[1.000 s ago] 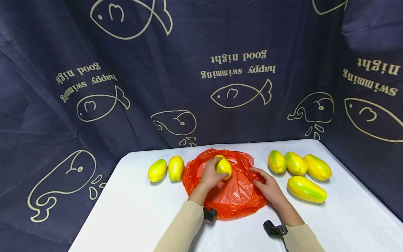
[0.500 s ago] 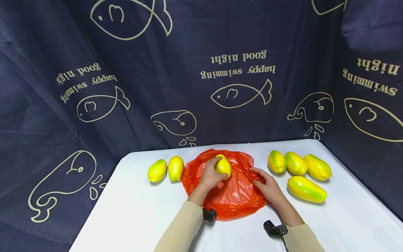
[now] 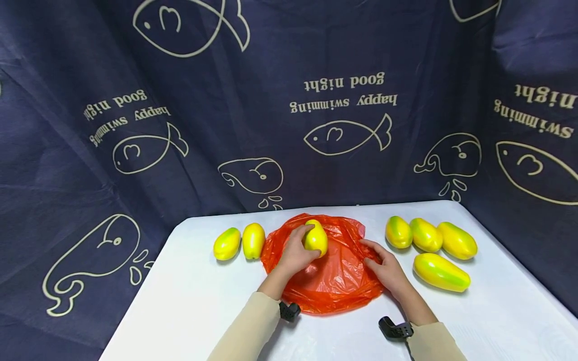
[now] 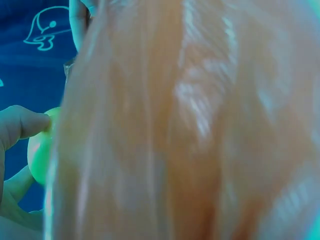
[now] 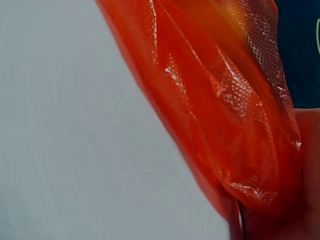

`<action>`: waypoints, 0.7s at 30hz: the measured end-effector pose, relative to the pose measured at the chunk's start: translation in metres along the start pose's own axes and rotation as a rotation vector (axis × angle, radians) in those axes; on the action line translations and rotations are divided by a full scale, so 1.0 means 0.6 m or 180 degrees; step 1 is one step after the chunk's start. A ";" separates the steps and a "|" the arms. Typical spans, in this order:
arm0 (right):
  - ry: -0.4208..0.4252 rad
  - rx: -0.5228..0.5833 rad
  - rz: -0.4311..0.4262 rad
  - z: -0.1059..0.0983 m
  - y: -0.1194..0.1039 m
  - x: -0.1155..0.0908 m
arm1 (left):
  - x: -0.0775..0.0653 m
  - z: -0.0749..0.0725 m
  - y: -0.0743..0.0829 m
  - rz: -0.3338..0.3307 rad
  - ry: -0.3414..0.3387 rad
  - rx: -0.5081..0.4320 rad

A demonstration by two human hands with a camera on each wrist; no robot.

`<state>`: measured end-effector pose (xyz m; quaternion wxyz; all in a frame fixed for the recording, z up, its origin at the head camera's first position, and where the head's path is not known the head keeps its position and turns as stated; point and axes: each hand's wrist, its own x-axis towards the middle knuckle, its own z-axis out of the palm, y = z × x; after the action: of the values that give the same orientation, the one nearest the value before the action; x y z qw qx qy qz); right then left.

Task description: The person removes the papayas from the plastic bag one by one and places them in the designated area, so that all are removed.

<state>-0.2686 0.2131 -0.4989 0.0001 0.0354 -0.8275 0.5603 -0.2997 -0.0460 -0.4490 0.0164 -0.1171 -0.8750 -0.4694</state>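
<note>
A red plastic bag [image 3: 340, 281] lies spread with its mouth up in the middle of the table. Over its left half, my left hand [image 3: 292, 253] holds a yellow papaya [image 3: 317, 238] between thumb and fingers. The bag's film fills most of the left wrist view, where part of the greenish-looking papaya [image 4: 39, 156] shows beside the thumb. My right hand [image 3: 389, 271] grips the bag's right rim, its thumb and fingers on either side. In the right wrist view, the bag's film [image 5: 210, 110] runs down to that hand, which is mostly out of frame.
Two yellow papayas, one [image 3: 227, 244] partly green and another [image 3: 254, 241] beside the bag, lie at the left. Several yellow-green papayas [image 3: 426, 234] are grouped at the right, with a longer one [image 3: 441, 272] in front. A dark printed curtain [image 3: 352, 175] stands behind the white table [image 3: 189, 301].
My left hand has shifted slightly left with the papaya in it, over the bag. The right hand and the other papayas stay in place.
</note>
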 end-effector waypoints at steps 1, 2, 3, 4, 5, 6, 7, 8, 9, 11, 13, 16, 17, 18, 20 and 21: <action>-0.0002 0.0003 0.0018 0.000 -0.001 0.000 | -0.003 -0.005 -0.002 0.0009 -0.0006 -0.0001; -0.0003 0.0008 0.0033 0.000 -0.001 -0.001 | -0.006 -0.010 -0.003 0.0028 -0.0009 0.0005; 0.0001 0.0005 0.0047 0.001 -0.002 -0.001 | -0.009 -0.015 -0.004 0.0041 -0.0006 -0.0005; 0.0009 0.0002 0.0053 0.001 -0.002 -0.001 | -0.013 -0.021 -0.005 0.0065 -0.0002 -0.0032; 0.0015 -0.0005 0.0063 0.001 -0.002 -0.001 | -0.016 -0.026 -0.006 0.0083 0.0005 -0.0045; 0.0022 0.0000 0.0072 0.001 -0.002 -0.001 | -0.019 -0.031 -0.007 0.0101 0.0013 -0.0059; 0.0024 -0.0003 0.0077 0.002 -0.003 -0.001 | -0.022 -0.037 -0.009 0.0117 0.0021 -0.0072; 0.0028 0.0001 0.0075 0.002 -0.003 0.000 | -0.026 -0.043 -0.010 0.0137 0.0024 -0.0086; 0.0033 0.0000 0.0076 0.002 -0.003 0.000 | -0.030 -0.049 -0.010 0.0146 0.0029 -0.0097; 0.0046 0.0003 0.0087 0.002 -0.003 0.000 | -0.035 -0.061 -0.012 0.0194 0.0042 -0.0063; 0.0067 0.0018 0.0097 0.002 -0.003 0.000 | -0.042 -0.074 -0.013 0.0216 0.0053 -0.0015; 0.0116 0.0034 0.0122 0.002 -0.001 0.001 | -0.052 -0.092 -0.018 0.0241 0.0047 0.0010; 0.0132 0.0042 0.0116 0.002 0.000 0.001 | -0.056 -0.097 -0.021 0.0240 0.0044 0.0004; 0.0149 0.0061 0.0114 0.002 0.000 0.002 | -0.060 -0.103 -0.023 0.0228 0.0038 -0.0015; 0.0180 0.0086 0.0104 0.001 0.002 0.002 | -0.068 -0.115 -0.029 0.0227 0.0030 -0.0058; 0.0188 0.0101 0.0094 0.001 0.003 0.003 | -0.072 -0.121 -0.031 0.0251 0.0035 -0.0062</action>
<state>-0.2702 0.2130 -0.5006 0.0157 0.0066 -0.8186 0.5741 -0.2679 -0.1239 -0.4298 0.0386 -0.1490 -0.8650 -0.4775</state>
